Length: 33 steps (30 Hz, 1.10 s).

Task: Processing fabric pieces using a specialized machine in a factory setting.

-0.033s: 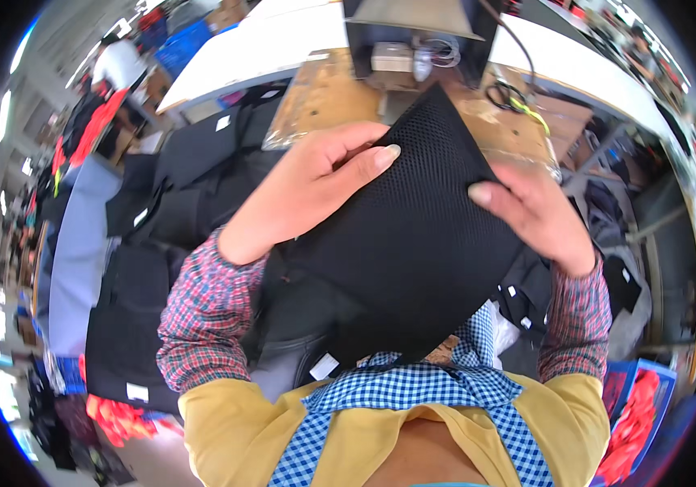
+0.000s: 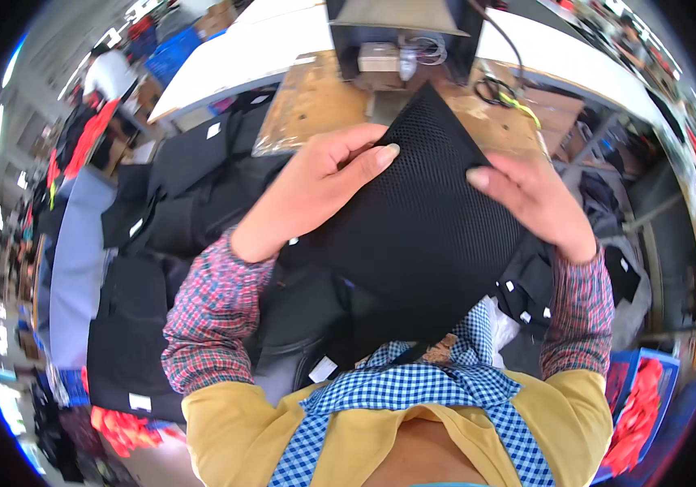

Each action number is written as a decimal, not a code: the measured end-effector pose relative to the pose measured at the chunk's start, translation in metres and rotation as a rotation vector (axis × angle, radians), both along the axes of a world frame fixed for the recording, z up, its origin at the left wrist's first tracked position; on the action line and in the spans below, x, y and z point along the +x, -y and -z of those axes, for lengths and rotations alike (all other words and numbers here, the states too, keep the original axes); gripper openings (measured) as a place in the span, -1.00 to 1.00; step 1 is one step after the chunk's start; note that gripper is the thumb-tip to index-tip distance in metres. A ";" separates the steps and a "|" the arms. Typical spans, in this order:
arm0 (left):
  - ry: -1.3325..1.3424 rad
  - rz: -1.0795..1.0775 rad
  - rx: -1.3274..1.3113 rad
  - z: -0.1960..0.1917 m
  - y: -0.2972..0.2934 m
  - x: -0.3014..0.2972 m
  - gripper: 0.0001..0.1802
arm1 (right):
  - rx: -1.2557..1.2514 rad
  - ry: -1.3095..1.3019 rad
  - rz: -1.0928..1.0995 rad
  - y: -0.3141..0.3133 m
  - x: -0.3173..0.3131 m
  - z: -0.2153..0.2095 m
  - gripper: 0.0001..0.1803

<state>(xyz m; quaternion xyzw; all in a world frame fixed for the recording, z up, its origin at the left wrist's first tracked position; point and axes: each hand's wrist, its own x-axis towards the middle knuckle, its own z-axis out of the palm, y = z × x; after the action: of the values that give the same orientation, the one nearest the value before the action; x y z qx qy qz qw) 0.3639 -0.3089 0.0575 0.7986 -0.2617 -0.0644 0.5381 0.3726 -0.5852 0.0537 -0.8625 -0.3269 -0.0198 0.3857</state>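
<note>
Workshop interior, crowded and strongly bent by the lens toward the rim; the far edges are too distorted to read. A worn wooden table (image 2: pixel 315 101) stands ahead of the person, carrying a dark machine (image 2: pixel 401 32) whose top is cut off by the upper edge of the view. To the left, stacks of black fabric pieces (image 2: pixel 194 183) lie heaped, several bearing small white rectangular labels (image 2: pixel 213 130); their full extent is hidden behind the forearm. A black mesh panel (image 2: pixel 421 219) is held up in front of the table, one corner pointing toward the machine, its lower part running down over the person's lap and covering whatever lies beneath. The left hand (image 2: pixel 315 191) grips the panel's left upper edge, fingers curled over the front face, thumb hidden behind. The right hand (image 2: pixel 539 203) clasps the right edge, thumb pressed on the front, remaining fingers concealed behind the mesh. A pair of dark scissors with a yellow-green cord (image 2: pixel 502 93) lies on the table at right, partly indistinct. Red fabric (image 2: pixel 644 414) shows at lower right, cut off.
</note>
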 end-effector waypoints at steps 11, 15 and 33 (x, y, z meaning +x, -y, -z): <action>0.188 -0.234 -0.297 0.126 0.102 0.114 -0.65 | -0.228 0.361 0.185 0.061 0.111 0.029 -0.66; 0.201 -0.361 -0.374 0.136 0.100 0.134 -0.67 | -0.201 0.394 0.091 0.057 0.160 0.048 -0.65; 0.147 -0.383 -0.329 0.137 0.081 0.143 -0.58 | -0.079 0.334 0.029 0.038 0.177 0.053 -0.66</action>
<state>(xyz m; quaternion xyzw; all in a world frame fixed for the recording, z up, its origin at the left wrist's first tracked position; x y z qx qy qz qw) 0.5066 -0.3901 -0.0796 0.7380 -0.1511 0.1404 0.6425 0.5498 -0.6230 0.0005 -0.8664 -0.3745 -0.1555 0.2914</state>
